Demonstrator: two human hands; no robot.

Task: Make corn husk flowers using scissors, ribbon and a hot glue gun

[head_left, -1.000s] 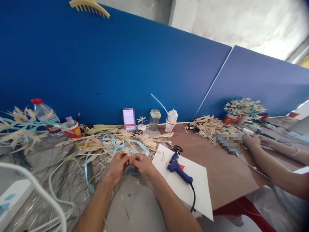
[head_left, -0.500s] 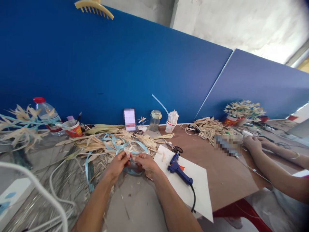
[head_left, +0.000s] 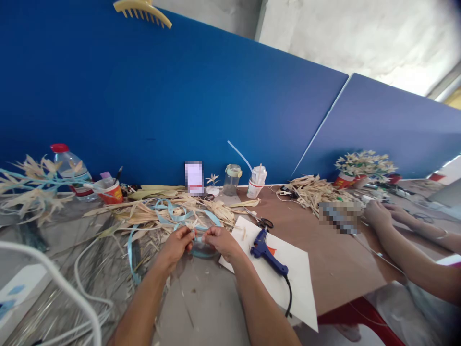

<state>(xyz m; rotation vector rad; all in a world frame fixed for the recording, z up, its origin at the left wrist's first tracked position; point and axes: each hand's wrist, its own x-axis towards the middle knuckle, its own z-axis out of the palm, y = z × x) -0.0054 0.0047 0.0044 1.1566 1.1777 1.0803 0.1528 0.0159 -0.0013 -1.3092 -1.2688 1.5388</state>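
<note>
My left hand (head_left: 179,244) is closed in a pinch at the front of the husk pile. Small pale husk petals (head_left: 191,224) stick up from its fingertips, seemingly part of a husk flower it holds. Just to the right, my right hand (head_left: 221,241) has thumb and forefinger pinched together; anything between them is too small to make out. A gap separates the two sets of fingertips. Below and between them, a ring of light-blue ribbon (head_left: 202,253) lies on the table. Behind the hands spread dried corn husks (head_left: 144,211) and loops of light-blue ribbon (head_left: 169,207).
A blue glue gun (head_left: 268,252) rests on white board (head_left: 298,283), with black scissors (head_left: 265,223) behind. A phone (head_left: 194,179), glass jar (head_left: 232,180) and paper cup (head_left: 255,190) stand by the blue partition. White cable (head_left: 54,278) crosses the left. A co-worker's hands (head_left: 378,214) are at right.
My right fingertips have drawn a little to the right, away from the left ones, and the gap between them has widened. My left hand has barely moved.
</note>
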